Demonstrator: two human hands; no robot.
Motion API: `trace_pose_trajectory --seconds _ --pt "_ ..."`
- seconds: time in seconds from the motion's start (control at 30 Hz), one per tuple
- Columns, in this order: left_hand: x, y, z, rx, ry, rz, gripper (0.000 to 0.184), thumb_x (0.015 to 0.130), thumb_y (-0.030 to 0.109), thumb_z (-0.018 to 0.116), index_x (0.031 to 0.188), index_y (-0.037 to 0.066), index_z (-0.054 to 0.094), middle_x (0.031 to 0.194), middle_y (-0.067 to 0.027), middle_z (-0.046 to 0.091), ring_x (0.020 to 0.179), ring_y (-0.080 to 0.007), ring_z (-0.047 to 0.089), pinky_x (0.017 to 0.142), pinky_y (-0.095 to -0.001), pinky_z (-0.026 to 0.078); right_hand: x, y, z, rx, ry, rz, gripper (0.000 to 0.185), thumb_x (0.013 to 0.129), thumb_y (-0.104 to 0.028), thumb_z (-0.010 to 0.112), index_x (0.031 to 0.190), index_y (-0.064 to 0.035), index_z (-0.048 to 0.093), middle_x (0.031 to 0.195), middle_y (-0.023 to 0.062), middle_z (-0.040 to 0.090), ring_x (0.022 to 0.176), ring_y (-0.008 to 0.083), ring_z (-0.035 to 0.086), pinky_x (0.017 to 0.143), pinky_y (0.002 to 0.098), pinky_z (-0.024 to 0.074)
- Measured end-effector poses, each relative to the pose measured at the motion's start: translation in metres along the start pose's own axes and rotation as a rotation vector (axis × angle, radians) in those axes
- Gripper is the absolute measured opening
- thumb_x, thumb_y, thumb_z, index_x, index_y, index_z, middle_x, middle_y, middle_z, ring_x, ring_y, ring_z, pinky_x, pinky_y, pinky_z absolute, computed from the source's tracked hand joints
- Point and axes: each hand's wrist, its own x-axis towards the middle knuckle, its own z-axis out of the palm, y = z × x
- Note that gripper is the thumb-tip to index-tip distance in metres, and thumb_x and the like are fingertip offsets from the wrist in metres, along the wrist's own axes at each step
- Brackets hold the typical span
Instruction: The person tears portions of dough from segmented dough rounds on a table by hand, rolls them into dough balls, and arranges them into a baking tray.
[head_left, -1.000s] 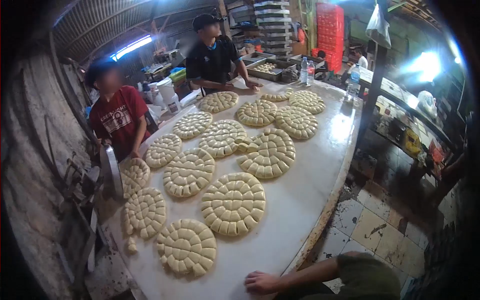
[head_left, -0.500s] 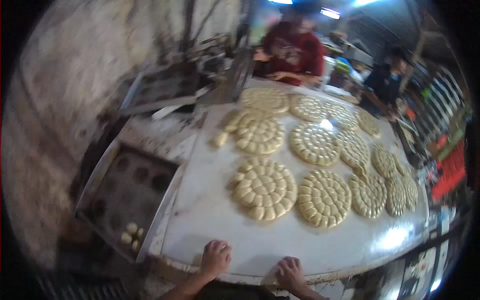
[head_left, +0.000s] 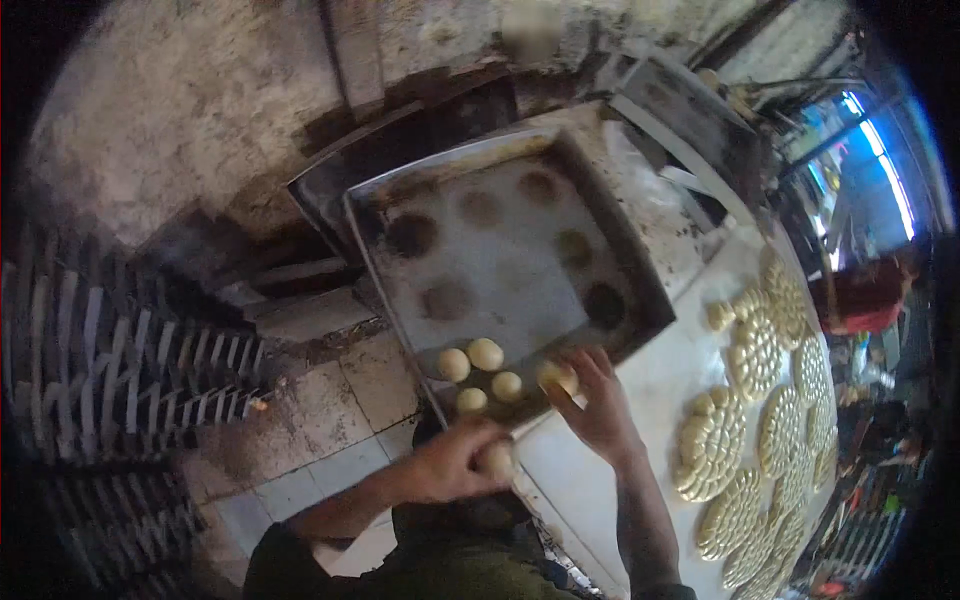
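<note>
My left hand [head_left: 455, 465] is closed around a pale dough ball [head_left: 497, 462], just outside the near edge of a dark metal baking tray [head_left: 650, 285]. Over the tray's near right corner, my right hand [head_left: 603, 405] grips another dough ball [head_left: 556, 378] between thumb and fingers. Several round dough balls [head_left: 486, 353] sit grouped inside the tray at its near left corner, between and beyond my hands. Dark round stains mark the tray's bottom. My palms hide parts of both held balls.
On the right, a white work table [head_left: 640, 350] bears several large rounds of scored dough [head_left: 712, 443]. Another tray [head_left: 690, 105] lies at the back against the stained wall [head_left: 200, 120]. Slatted racks [head_left: 130, 370] stand at the left. A person in a red shirt [head_left: 868, 295] is at the far right.
My view has swung left from the table to the tray. Both hands have left the table's front edge and are now at the tray's near side, each holding a dough ball.
</note>
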Motion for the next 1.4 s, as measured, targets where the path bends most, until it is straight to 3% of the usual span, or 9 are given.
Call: trace_pose_trajectory --seconds 0.2,0.37,0.53,0.67,0.87,1.07,1.2,1.3,1.4 --pt "0.036 -0.013 -0.093 0.455 0.485 -0.113 0.032 0.075 0.011 0.064 0.103 0.001 0.052 0.101 -0.0158 0.053 0.101 -0.0312 0.050 0.084 -0.0412 0.042 0.106 -0.006 0.119 -0.183 -0.332 0.228 0.039 0.080 -0.022 0.062 0.112 -0.0054 0.049 0.108 0.0178 0.049 0.099 0.0351 0.051 0.082 0.0439 0.0439" --pt "0.071 -0.060 -0.094 1.096 0.240 -0.238 0.035 0.075 0.023 0.064 0.101 0.003 0.054 0.100 -0.0129 0.056 0.103 -0.0260 0.049 0.089 -0.0473 0.031 0.053 -0.009 0.081 -0.336 0.140 0.049 0.046 0.077 -0.022 0.064 0.116 -0.0038 0.048 0.110 0.0182 0.051 0.103 0.0348 0.050 0.084 0.0460 0.0439" --pt "0.064 -0.036 -0.088 1.229 0.442 -0.127 0.033 0.078 0.022 0.061 0.105 0.004 0.054 0.104 -0.0116 0.056 0.107 -0.0265 0.046 0.092 -0.0484 0.028 -0.090 0.027 0.032 -0.170 0.496 0.456 0.037 0.074 -0.004 0.065 0.108 -0.0008 0.051 0.107 0.0182 0.052 0.100 0.0337 0.051 0.084 0.0409 0.0438" --pt "0.083 0.011 -0.022 0.317 0.308 -0.153 0.022 0.084 0.015 0.057 0.100 0.001 0.057 0.092 -0.0134 0.060 0.089 -0.0250 0.057 0.080 -0.0353 0.045 -0.227 0.078 0.076 -0.293 0.806 0.924 0.019 0.077 -0.003 0.060 0.094 0.0001 0.052 0.092 0.0149 0.052 0.089 0.0323 0.051 0.080 0.0404 0.0422" --pt "0.134 0.006 0.225 0.210 -0.412 0.035 0.025 0.086 0.020 0.055 0.099 -0.001 0.057 0.087 -0.0145 0.060 0.078 -0.0249 0.060 0.073 -0.0351 0.048 -0.354 0.131 0.048 -0.398 1.091 1.242 0.016 0.081 -0.016 0.054 0.090 -0.0032 0.056 0.091 0.0155 0.054 0.092 0.0319 0.047 0.083 0.0433 0.0360" --pt "0.234 -0.022 0.377 0.393 0.107 0.152 0.035 0.083 0.026 0.055 0.090 -0.008 0.057 0.089 -0.0237 0.056 0.087 -0.0359 0.055 0.079 -0.0384 0.044 -0.347 0.202 -0.012 -0.120 0.875 1.398 0.032 0.086 -0.030 0.047 0.090 -0.0036 0.066 0.096 0.0170 0.058 0.092 0.0342 0.050 0.084 0.0409 0.0391" --pt "0.262 -0.013 0.409 0.448 0.166 -0.031 0.038 0.081 0.028 0.057 0.085 -0.010 0.058 0.091 -0.0265 0.057 0.087 -0.0353 0.056 0.075 -0.0386 0.045 -0.294 0.218 -0.012 0.067 1.223 1.405 0.034 0.082 -0.026 0.054 0.094 0.0051 0.058 0.095 0.0220 0.056 0.089 0.0334 0.052 0.083 0.0428 0.0399" --pt "0.258 0.001 0.413 -0.246 0.050 -0.174 0.036 0.079 0.026 0.060 0.087 -0.010 0.059 0.097 -0.0224 0.058 0.073 -0.0263 0.059 0.058 -0.0352 0.048 -0.291 0.180 -0.045 0.860 1.758 1.060 0.034 0.075 -0.018 0.060 0.095 0.0087 0.051 0.094 0.0213 0.058 0.086 0.0310 0.058 0.076 0.0377 0.0457" --pt "0.218 -0.003 0.394 -0.160 -0.013 -0.165 0.040 0.080 0.026 0.060 0.098 -0.010 0.052 0.098 -0.0192 0.057 0.071 -0.0222 0.057 0.057 -0.0342 0.047 -0.306 0.212 0.016 0.995 1.639 1.225 0.034 0.074 -0.011 0.061 0.099 0.0063 0.045 0.089 0.0127 0.053 0.068 0.0162 0.053 0.054 0.0299 0.0443"
